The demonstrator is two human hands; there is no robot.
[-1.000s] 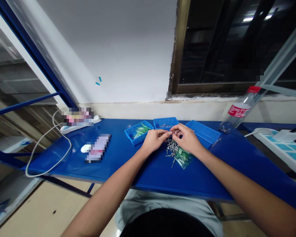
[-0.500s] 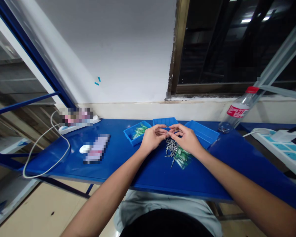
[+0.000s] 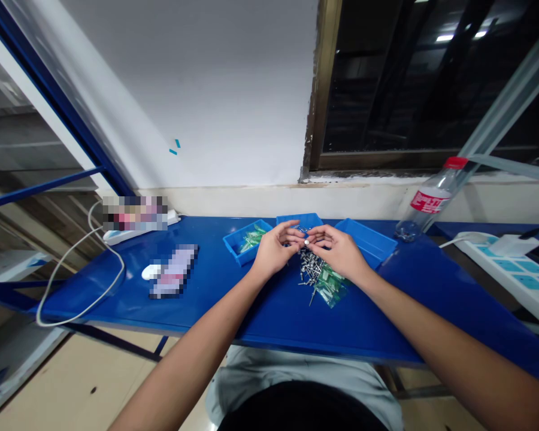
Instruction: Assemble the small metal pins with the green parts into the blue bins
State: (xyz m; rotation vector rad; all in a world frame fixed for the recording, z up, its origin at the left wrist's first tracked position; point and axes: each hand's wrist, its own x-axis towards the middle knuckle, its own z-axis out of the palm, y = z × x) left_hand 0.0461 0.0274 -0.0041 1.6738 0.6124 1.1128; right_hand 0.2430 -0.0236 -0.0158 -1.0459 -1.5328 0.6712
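Note:
My left hand (image 3: 275,247) and my right hand (image 3: 338,250) meet fingertip to fingertip above the table. Between the thumb and fingers of my right hand is a small metal fastener, its round shiny head (image 3: 306,242) facing me. My left hand's thumb and curled fingers close in beside that head, index finger raised; what they grip is hidden. Below the hands lies a loose pile of metal fasteners (image 3: 311,267), pin-like with heads. Touching the pile near my right wrist are clear green-tinted plastic bags (image 3: 331,288).
Behind the hands stand a blue bin with green packets (image 3: 238,256), a middle blue bin (image 3: 300,220) with metal pieces and a right blue bin (image 3: 371,242). A plastic bottle (image 3: 426,203), power strip (image 3: 514,269), white oval object (image 3: 151,272) and cable (image 3: 122,263) are around the blue table (image 3: 197,314).
My fingers have spread somewhat from a tight pinch, and my left index finger has lifted. The fastener's round head now shows between the hands. The view has shifted slightly.

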